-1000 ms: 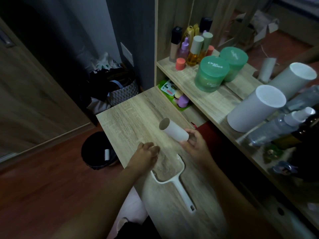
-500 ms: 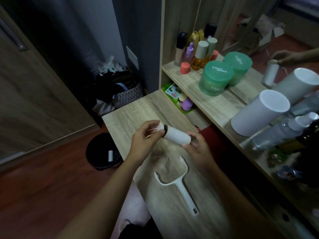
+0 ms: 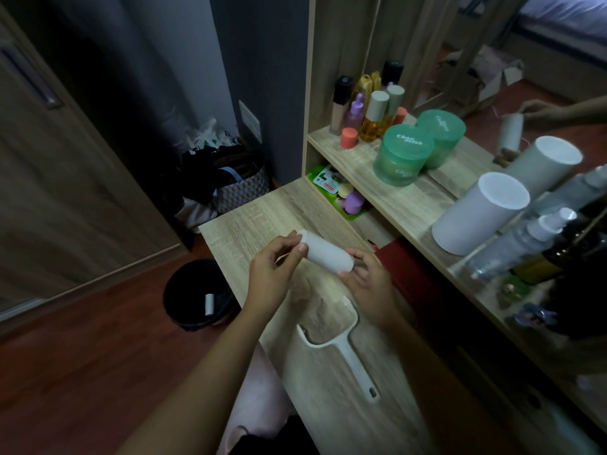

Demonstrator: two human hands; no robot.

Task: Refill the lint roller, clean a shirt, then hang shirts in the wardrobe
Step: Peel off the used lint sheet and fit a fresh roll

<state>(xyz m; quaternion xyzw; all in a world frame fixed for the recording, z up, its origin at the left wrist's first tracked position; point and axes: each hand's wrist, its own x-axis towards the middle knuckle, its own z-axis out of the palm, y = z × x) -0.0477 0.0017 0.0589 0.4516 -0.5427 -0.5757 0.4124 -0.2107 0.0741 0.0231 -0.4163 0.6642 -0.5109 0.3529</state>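
Refill roll [image 3: 325, 254] unlabelled; jar [image 3: 403, 155] reads "Chan".

The room is dim. A dark grey wall [image 3: 262, 60] stands behind a light wood-grain counter [image 3: 249, 221], with a pale switch plate [image 3: 249, 121] on it. To the left a wooden sliding door [image 3: 65, 178] meets the reddish-brown wood floor [image 3: 82, 372]. A black waste bin [image 3: 197, 295] sits on the floor beside the counter. On the right a wooden shelf [image 3: 417, 198] runs under a mirror [image 3: 476, 67].
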